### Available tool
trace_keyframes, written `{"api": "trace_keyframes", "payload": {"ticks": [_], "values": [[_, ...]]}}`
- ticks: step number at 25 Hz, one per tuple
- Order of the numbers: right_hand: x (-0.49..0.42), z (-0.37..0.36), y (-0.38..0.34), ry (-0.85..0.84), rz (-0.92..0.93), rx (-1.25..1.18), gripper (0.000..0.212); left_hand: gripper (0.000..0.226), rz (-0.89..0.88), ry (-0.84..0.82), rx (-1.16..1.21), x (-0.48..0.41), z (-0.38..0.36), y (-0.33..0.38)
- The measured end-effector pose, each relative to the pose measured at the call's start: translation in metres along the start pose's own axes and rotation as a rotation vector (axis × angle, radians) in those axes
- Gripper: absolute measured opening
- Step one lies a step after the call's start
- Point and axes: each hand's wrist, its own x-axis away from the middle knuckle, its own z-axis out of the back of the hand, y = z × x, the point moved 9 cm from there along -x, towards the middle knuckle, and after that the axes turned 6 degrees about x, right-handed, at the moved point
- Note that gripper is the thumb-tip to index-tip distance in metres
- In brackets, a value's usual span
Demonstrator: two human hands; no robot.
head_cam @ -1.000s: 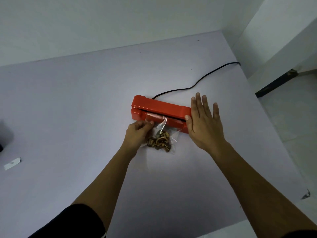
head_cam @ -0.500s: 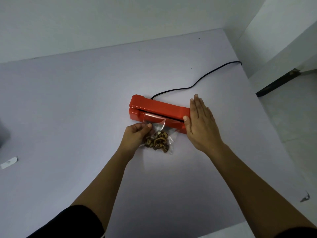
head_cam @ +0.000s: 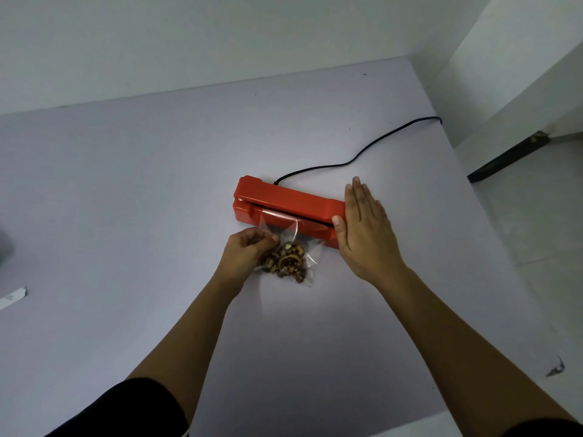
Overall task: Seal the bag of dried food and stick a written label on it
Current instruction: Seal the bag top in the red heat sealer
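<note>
Clear plastic bag (head_cam: pixel 303 263) holding brown dried food pieces (head_cam: pixel 285 263), which are gathering at its near end. The bag is lying on the tabletop (head_cam: pixel 126 190) just in front of a red sealer (head_cam: pixel 284 201), and its flat, unfilled end is reaching up over the sealer's front lip to the dark slot. The left hand (head_cam: pixel 249 250) is pinching the bag's left edge with curled fingers and thumb. The right hand (head_cam: pixel 366 234) is lying flat, fingers straight and together, over the sealer's right end, its thumb touching the front of the bar. A black cord (head_cam: pixel 362 156) is running from the sealer's back across the tabletop to the far right edge. A white slip (head_cam: pixel 12 298) is lying well apart at the left edge. The tabletop, pale lilac, is meeting a white wall (head_cam: pixel 220 42) at the far side; light floor (head_cam: pixel 536 231) is showing on the right.
</note>
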Motion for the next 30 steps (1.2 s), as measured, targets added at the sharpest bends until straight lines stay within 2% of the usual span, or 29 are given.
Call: {"api": "trace_keyframes", "payload": {"ticks": [21, 27, 30], "values": [[-0.001, -0.001, 0.0, -0.026, -0.002, -0.002, 0.064, 0.009, 0.005, 0.005, 0.007, -0.002, 0.001, -0.004], [-0.001, 0.004, 0.0, -0.157, 0.055, 0.013, 0.064, 0.012, 0.004, 0.006, -0.007, -0.001, 0.0, 0.0], [0.0, 0.034, -0.005, -0.078, 0.1, 0.066, 0.063, 0.015, 0.003, 0.008, -0.011, 0.001, 0.0, 0.001]]}}
